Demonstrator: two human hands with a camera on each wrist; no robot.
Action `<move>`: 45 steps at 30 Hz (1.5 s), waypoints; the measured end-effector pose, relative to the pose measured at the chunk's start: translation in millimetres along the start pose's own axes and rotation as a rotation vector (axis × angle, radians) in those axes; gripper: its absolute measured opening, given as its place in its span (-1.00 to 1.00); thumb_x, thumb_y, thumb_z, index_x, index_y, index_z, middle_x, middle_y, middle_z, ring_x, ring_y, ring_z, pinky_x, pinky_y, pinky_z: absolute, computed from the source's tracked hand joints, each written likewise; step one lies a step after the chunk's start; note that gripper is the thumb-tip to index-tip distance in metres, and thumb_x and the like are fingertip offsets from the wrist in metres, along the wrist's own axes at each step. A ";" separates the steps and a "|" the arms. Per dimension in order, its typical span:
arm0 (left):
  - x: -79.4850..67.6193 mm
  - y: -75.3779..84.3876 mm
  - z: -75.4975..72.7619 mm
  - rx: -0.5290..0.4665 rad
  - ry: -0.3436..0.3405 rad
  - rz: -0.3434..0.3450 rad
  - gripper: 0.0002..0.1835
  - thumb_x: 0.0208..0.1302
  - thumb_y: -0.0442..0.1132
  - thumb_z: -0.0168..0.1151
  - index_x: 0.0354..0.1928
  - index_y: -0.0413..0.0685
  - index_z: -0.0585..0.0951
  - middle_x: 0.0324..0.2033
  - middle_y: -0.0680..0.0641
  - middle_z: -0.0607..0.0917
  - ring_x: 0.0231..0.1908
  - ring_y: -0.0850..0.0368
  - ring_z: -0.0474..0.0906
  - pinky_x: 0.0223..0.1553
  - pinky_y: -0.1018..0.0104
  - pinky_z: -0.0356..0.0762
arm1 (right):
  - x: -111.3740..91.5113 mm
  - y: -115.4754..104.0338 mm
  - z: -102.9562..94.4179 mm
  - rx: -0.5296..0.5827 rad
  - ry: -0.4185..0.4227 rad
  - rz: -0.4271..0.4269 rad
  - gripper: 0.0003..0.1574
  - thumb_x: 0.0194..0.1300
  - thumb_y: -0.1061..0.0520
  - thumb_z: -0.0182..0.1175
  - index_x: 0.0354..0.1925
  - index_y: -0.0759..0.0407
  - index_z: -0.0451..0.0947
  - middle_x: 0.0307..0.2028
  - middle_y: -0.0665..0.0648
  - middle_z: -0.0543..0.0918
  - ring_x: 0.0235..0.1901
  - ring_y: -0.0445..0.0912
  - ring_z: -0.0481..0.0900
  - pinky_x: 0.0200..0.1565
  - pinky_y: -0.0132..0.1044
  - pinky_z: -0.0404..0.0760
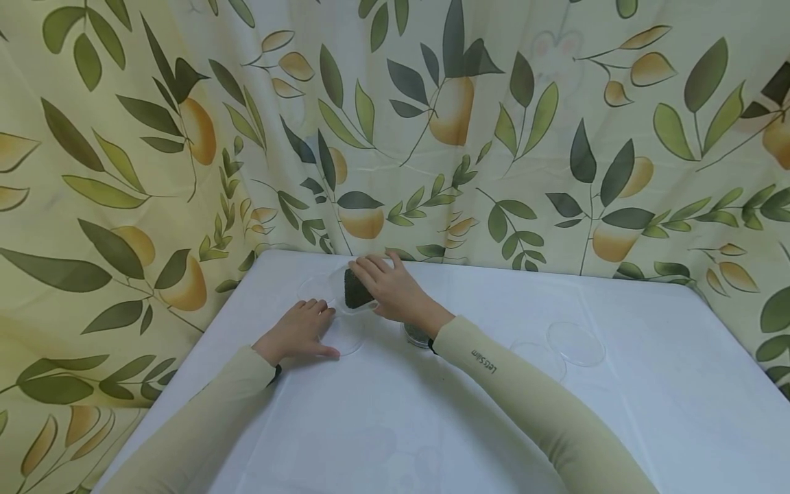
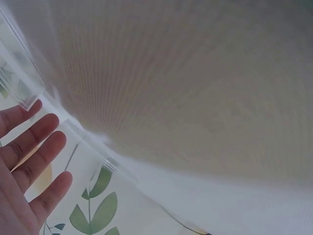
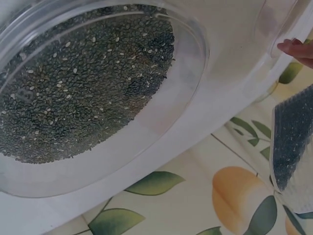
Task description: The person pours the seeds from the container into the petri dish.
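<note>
Seed tub in right fingers; another tub on counter before them; disc by left fingers; two discs right of both.

The tabletop between the sleeves is passable; the right wrist overhangs the seed dish.

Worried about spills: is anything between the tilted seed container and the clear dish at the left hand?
Nothing visible between seed container and clear dish; the left hand is at the dish's left side.

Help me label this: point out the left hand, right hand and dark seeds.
Left hand (image 1: 299, 333): head view, back of hand.
Right hand (image 1: 396, 289): head view, back of hand.
Dark seeds (image 3: 88, 88): right wrist view, middle of the layer.
</note>
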State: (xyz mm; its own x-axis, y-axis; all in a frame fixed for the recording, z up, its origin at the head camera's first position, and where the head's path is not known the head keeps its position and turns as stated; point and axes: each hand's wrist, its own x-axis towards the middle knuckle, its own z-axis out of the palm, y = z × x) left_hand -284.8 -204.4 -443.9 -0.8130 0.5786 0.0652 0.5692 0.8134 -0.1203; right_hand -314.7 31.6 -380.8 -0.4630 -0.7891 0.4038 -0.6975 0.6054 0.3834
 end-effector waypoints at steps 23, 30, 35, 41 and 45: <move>0.6 1.5 0.3 -0.007 0.022 0.004 -0.06 -0.10 0.51 0.13 0.08 -0.18 0.49 -0.10 -0.13 0.54 -0.08 -0.03 0.45 -0.04 0.03 0.44 | -2.9 2.0 3.5 -0.044 -0.011 -0.049 0.02 -0.03 -0.03 0.42 0.34 0.17 0.21 0.23 0.13 0.43 0.24 -0.01 0.35 0.25 0.10 0.32; 1.3 2.4 -1.3 -0.009 0.013 -0.007 -0.05 -0.11 0.50 0.14 0.08 -0.20 0.48 -0.07 -0.15 0.54 -0.06 -0.05 0.45 -0.01 0.02 0.44 | -3.4 5.6 9.9 -0.067 0.016 -0.072 0.02 -0.03 -0.04 0.42 0.33 0.16 0.22 0.23 0.11 0.43 0.24 -0.02 0.35 0.24 0.09 0.33; 1.0 1.9 -2.1 -0.008 -0.002 -0.022 -0.01 -0.13 0.52 0.15 0.10 -0.23 0.48 -0.04 -0.16 0.55 -0.03 -0.06 0.45 0.01 0.01 0.45 | -2.4 7.1 13.4 -0.051 0.024 -0.085 0.02 -0.04 -0.04 0.43 0.33 0.17 0.23 0.24 0.10 0.44 0.24 -0.02 0.36 0.25 0.11 0.32; -1.1 0.0 -2.4 -0.034 -0.012 -0.056 -0.01 -0.16 0.50 0.20 0.10 -0.23 0.49 0.00 -0.17 0.55 0.01 -0.06 0.45 0.04 0.00 0.44 | -2.2 7.9 15.7 -0.052 0.029 -0.094 0.04 -0.06 -0.07 0.44 0.33 0.16 0.23 0.23 0.09 0.44 0.23 -0.03 0.36 0.25 0.10 0.32; -1.9 -0.5 -3.6 -0.050 -0.013 -0.066 -0.04 -0.16 0.47 0.23 0.07 -0.22 0.50 0.00 -0.16 0.54 0.01 -0.05 0.44 0.06 0.01 0.42 | -2.1 9.1 17.9 -0.058 0.033 -0.096 0.04 -0.06 -0.07 0.44 0.33 0.16 0.23 0.23 0.09 0.44 0.23 -0.03 0.36 0.25 0.09 0.32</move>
State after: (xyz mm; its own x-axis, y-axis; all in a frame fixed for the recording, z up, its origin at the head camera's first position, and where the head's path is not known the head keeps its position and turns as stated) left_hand -283.1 -205.7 -440.4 -0.8502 0.5231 0.0584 0.5196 0.8519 -0.0663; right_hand -329.9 37.0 -393.0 -0.3770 -0.8404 0.3893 -0.7047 0.5331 0.4682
